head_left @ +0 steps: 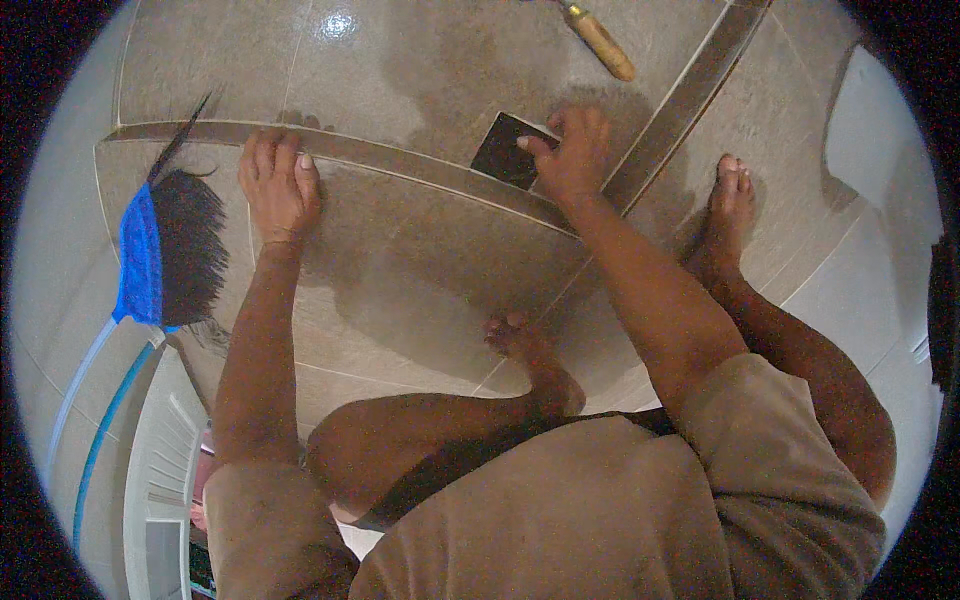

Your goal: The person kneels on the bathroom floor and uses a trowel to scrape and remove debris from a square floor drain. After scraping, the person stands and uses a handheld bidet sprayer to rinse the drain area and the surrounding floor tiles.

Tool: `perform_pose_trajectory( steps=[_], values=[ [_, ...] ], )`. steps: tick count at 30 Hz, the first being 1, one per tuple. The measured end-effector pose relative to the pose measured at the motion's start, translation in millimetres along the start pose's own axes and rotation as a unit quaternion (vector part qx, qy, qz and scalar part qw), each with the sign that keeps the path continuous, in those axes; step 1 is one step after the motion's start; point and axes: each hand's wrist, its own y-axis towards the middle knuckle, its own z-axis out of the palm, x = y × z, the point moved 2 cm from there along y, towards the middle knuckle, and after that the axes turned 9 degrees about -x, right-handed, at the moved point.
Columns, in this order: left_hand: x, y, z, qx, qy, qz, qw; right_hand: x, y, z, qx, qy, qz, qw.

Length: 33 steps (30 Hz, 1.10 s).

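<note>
My right hand (pixel 578 155) grips the right edge of a dark, flat, rectangular pad (pixel 505 152), thumb on top. The pad lies against the tiles beside a narrow brown strip (pixel 400 165) that crosses the tiled surface. My left hand (pixel 280 188) rests palm down on the same strip, farther left, with its fingers laid over it and nothing held. Beyond my right hand lies a tool with a wooden handle (pixel 602 45) and a brass-coloured collar; its far end is cut off by the picture's edge.
A blue broom (pixel 141 255) with dark bristles stands at the left, near a white slatted plastic piece (pixel 165 470). Damp patches darken the tiles (pixel 420 270). My bare feet (pixel 732 210) are on the floor. A second strip (pixel 690 100) runs up to the right; a pale smooth object (pixel 885 130) stands at far right.
</note>
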Motion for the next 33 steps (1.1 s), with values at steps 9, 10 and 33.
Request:
perform_pose_trajectory(
  steps=[9,10,33],
  values=[
    [-5.9,12.3,-2.1,-0.013,-0.017,0.016,1.0,18.7,-2.5,7.9,-0.049,-0.04,0.073,0.995],
    [-8.1,15.3,-2.7,-0.026,-0.021,0.019,0.999,19.3,-0.6,8.9,-0.056,-0.033,0.082,0.995],
    [-18.9,26.4,-13.5,-0.01,-0.019,0.033,0.999,26.4,-0.8,-11.5,0.052,-0.106,0.106,0.987]
  ],
)
